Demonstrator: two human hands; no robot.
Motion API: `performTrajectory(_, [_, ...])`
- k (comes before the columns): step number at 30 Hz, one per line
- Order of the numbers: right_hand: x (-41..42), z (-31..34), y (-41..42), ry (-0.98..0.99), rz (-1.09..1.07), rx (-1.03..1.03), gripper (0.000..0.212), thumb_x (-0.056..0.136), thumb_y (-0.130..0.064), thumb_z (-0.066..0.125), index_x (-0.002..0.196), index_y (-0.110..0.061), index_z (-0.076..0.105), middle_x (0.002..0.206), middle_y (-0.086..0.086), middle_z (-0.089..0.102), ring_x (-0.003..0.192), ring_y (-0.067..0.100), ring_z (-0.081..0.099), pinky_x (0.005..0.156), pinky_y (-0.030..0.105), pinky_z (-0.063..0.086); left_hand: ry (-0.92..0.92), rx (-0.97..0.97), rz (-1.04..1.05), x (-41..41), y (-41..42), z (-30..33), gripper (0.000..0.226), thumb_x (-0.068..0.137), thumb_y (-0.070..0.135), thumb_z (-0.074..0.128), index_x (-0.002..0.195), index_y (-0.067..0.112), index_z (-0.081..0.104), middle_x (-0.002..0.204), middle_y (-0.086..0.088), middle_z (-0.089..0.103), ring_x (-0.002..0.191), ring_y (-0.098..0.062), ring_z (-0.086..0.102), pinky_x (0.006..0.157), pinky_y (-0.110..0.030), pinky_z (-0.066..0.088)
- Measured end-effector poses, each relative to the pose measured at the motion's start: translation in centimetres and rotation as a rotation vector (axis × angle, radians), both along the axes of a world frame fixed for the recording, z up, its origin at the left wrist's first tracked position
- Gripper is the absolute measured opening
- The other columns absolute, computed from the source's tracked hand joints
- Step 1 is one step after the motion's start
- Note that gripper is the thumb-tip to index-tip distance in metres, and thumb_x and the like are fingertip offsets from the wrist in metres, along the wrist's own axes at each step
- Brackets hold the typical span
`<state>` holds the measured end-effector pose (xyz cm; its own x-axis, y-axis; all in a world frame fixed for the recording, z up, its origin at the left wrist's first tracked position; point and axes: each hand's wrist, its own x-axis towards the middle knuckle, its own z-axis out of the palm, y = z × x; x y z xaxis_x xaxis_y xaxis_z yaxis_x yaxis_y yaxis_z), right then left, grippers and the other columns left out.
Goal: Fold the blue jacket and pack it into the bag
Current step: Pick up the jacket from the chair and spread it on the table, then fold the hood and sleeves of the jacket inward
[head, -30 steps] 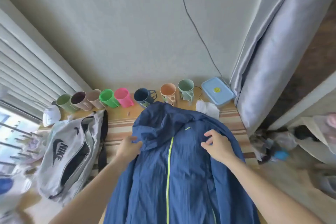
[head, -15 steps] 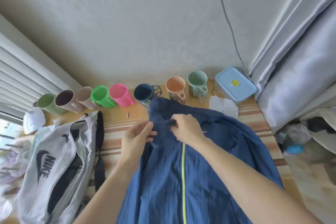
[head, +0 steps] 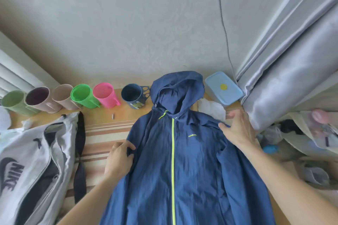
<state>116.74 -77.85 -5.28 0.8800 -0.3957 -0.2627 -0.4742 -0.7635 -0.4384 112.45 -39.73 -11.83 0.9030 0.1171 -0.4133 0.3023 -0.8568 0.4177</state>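
Note:
The blue jacket [head: 182, 160] lies front up on the table, zipped with a yellow-green zipper, its hood spread flat toward the wall. My left hand [head: 119, 158] pinches the fabric at the jacket's left shoulder. On the right shoulder my right hand [head: 239, 130] lies flat, fingers spread, holding nothing. The grey bag [head: 31, 170] with a black logo lies at the left of the table, its zipper open and its black strap beside it.
A row of coloured mugs [head: 82, 97] lines the back edge along the wall. A light blue lidded box [head: 224, 87] and crumpled white tissue [head: 212, 110] sit behind the right shoulder. A grey curtain [head: 292, 60] hangs right. Clutter lies on the floor at right.
The hood, bunched under both hands before, now lies spread out toward the wall. Both hands moved apart from the collar to the two shoulders. The view shifted lower.

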Motion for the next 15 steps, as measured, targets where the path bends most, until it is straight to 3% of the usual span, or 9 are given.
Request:
performTrajectory(2, [-2.9, -2.5, -1.3, 0.145, -0.019, -0.055, 0.051, 0.086, -0.028, 0.076, 0.120, -0.004, 0.048, 0.123, 0.015, 0.053, 0.107, 0.035, 0.057, 0.071, 0.033, 0.037, -0.063, -0.028, 0.009, -0.3, 0.7, 0.4, 0.033, 0.088, -0.002, 0.058, 0.105, 0.025, 0.066, 0.118, -0.010, 0.068, 0.106, -0.033, 0.062, 0.080, -0.035, 0.045])
performTrajectory(4, [-4.0, -4.4, -2.4, 0.178, -0.027, -0.078, 0.040, 0.088, -0.021, 0.072, 0.117, -0.005, 0.050, 0.110, 0.016, 0.060, 0.093, 0.034, 0.058, 0.067, 0.034, 0.036, -0.164, 0.006, 0.033, -0.2, 1.7, 1.5, 0.041, 0.085, -0.008, 0.055, 0.115, 0.015, 0.071, 0.120, -0.013, 0.071, 0.106, -0.038, 0.065, 0.083, -0.039, 0.049])
performTrajectory(8, [-3.3, -5.6, -4.4, -0.037, -0.026, -0.119, 0.010, 0.090, -0.008, 0.066, 0.096, -0.011, 0.058, 0.093, 0.014, 0.066, 0.083, 0.035, 0.058, 0.072, 0.042, 0.050, -0.298, 0.142, 0.040, -0.3, 5.7, 4.0, 0.054, 0.077, -0.014, 0.053, 0.122, 0.012, 0.069, 0.123, -0.014, 0.070, 0.104, -0.042, 0.067, 0.082, -0.047, 0.052])
performTrajectory(12, [-2.1, -5.6, -6.0, -0.024, 0.012, -0.153, 0.012, 0.088, -0.006, 0.067, 0.096, -0.009, 0.059, 0.098, 0.016, 0.068, 0.091, 0.039, 0.062, 0.075, 0.041, 0.049, -0.197, 0.270, 0.022, -0.4, 10.0, 4.0, 0.060, 0.073, -0.015, 0.056, 0.127, 0.008, 0.065, 0.130, -0.019, 0.065, 0.109, -0.045, 0.065, 0.083, -0.049, 0.053])
performTrajectory(15, [-1.3, -5.5, -5.8, 0.164, 0.109, -0.230, 0.018, 0.086, -0.019, 0.068, 0.100, -0.011, 0.060, 0.109, 0.014, 0.066, 0.099, 0.037, 0.062, 0.076, 0.035, 0.049, -0.064, 0.343, -0.038, -0.3, 10.3, 2.6, 0.060, 0.080, -0.004, 0.061, 0.139, 0.007, 0.058, 0.143, -0.018, 0.056, 0.121, -0.045, 0.058, 0.099, -0.051, 0.049])
